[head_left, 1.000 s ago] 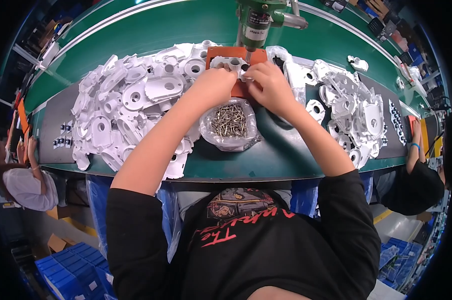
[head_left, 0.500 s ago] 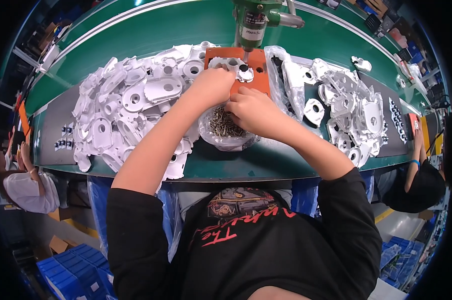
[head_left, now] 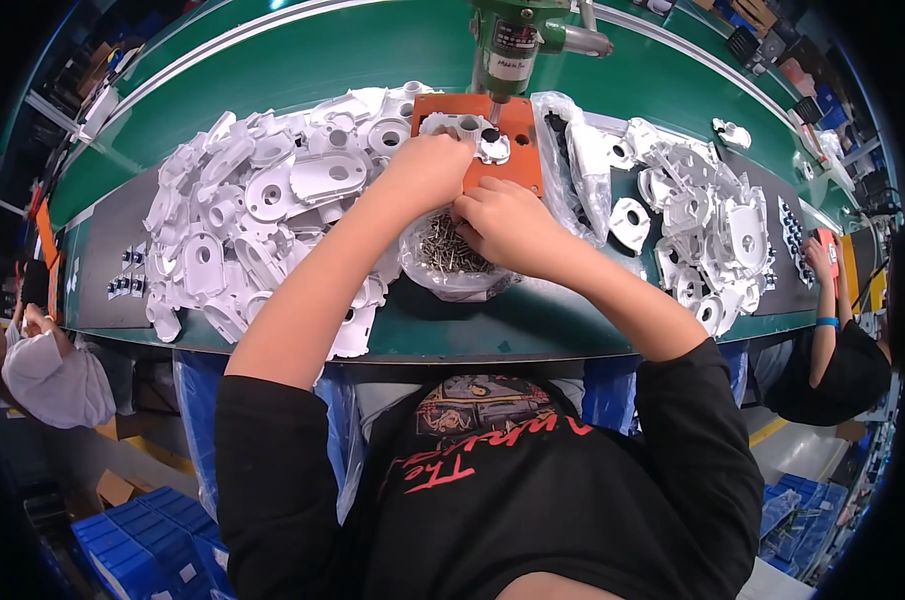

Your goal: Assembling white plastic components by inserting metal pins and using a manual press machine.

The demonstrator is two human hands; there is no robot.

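We see the white part [head_left: 492,154], with raised collar and dark circle, on the orange block [head_left: 524,172]; our left hand [head_left: 434,168] curls at it, right hand [head_left: 502,222] over screws [head_left: 450,252], both grips indiscernible.

my dark green bench [head_left: 532,335] curves across in front of me, and beyond it a glossy green surface [head_left: 352,55] catches white light. down to my left, blue crates [head_left: 137,540] stand near a cardboard box [head_left: 115,487]. yellow stripes [head_left: 167,455] cross the grey floor [head_left: 807,457] on both sides.
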